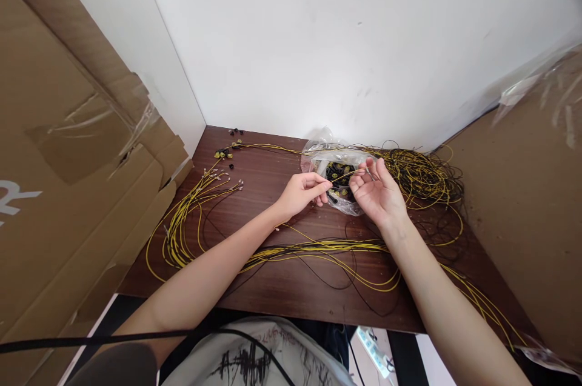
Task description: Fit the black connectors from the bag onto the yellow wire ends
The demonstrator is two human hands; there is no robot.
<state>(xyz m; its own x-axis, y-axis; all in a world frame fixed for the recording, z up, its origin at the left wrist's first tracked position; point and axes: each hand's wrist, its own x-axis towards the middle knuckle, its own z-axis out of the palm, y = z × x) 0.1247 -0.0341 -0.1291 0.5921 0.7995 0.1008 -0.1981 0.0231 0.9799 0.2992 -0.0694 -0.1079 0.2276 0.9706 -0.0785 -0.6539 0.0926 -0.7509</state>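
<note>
My left hand (302, 191) is closed in a pinch on a thin yellow wire (343, 175) and a small black part at its fingertips. My right hand (378, 191) is palm up, its fingers curled on the other end of the same wire. Both hands hover over a clear plastic bag (318, 156) of small black and yellow connectors, at the back of the dark wooden table (291, 289).
A bundle of yellow wires (182, 222) with terminal ends fans out at the left. A tangled heap of yellow and black wires (422, 174) lies at the right. More wires (318, 249) cross the table's middle. Cardboard sheets (68, 162) lean at both sides.
</note>
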